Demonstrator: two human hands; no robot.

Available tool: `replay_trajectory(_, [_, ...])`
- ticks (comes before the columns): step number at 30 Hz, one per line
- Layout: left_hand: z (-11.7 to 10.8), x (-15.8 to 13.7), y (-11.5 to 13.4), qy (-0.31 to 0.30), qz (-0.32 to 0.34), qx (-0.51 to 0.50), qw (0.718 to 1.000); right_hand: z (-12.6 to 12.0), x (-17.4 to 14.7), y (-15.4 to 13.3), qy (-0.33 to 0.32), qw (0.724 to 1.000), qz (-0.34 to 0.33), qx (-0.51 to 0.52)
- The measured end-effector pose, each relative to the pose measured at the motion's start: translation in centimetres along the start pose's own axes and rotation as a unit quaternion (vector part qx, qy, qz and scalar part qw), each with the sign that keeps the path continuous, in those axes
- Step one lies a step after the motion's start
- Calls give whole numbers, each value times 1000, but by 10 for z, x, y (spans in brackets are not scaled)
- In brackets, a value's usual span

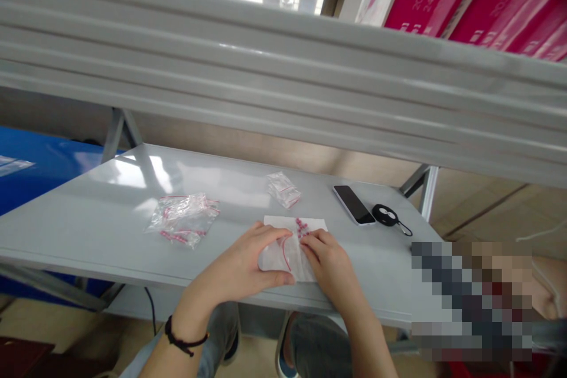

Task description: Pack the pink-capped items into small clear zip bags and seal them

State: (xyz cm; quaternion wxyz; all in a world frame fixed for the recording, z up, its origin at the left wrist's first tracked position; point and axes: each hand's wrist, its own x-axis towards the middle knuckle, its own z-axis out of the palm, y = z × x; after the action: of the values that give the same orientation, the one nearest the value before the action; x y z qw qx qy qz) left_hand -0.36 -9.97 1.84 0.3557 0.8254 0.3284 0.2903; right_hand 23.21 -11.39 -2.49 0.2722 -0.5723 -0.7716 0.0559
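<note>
A small clear zip bag (280, 257) with a curved red strip lies on a white paper sheet (316, 224) near the table's front edge. My left hand (241, 260) curves around it, with thumb and forefinger at opposite ends of the strip, gripping the bag by its edges. Small pink bead-like pieces (302, 227) sit in a cluster on the sheet. Beside them, my right hand (325, 257) has its fingertips drawn together in a pinch at the cluster's near end. Whatever lies between those fingertips is hidden.
Clear bags with red strips (186, 218) lie at left, and a smaller stack of bags (283, 189) behind the sheet. At right are a phone (354, 205) and a round black object (385, 215) with a clip. A grey shelf beam (266, 77) crosses above the table.
</note>
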Motion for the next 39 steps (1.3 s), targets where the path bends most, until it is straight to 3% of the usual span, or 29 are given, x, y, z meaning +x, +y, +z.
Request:
replay_trajectory(17, [-1,-1,-2,10,-13,0,1000,-2,2,5,10,998,5,58])
replay_trajectory(24, [1,2,2,15,-4,-7,1000,-38,-2,-37,37,969,-14,243])
replay_trajectory(30, [4,5,7,11,9,-29,999,-38,1,-60,8,964,-54,259])
replay_trajectory(35, [6,4,0,27,-21,-12,999,-41,0,-33,58,967,0,247])
replay_trajectory(39, [6,5,-3,39,-28,1,999,-38,2,5,86,983,47,158])
